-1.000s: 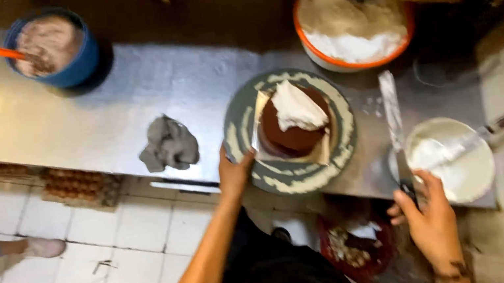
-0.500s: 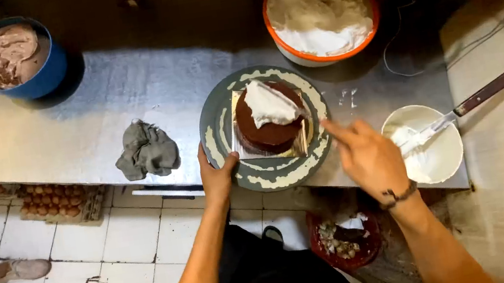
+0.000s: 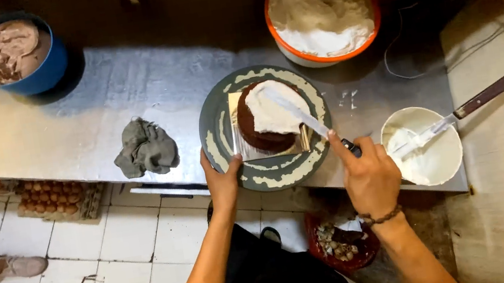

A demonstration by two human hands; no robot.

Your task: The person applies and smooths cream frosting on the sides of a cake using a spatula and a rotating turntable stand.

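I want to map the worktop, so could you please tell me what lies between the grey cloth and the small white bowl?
In the head view, the round turntable carrying the chocolate cake lies between the grey cloth and the small white bowl.

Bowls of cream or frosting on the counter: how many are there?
3: a blue bowl far left, an orange-rimmed bowl behind the cake, a white bowl at right.

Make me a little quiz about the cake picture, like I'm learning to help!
1. True or false: the right hand holds a spatula on the cake.
2. What does the left hand touch? A) turntable B) grey cloth C) blue bowl
3. What lies in the small white bowl?

Key:
1. True
2. A
3. A knife in white cream
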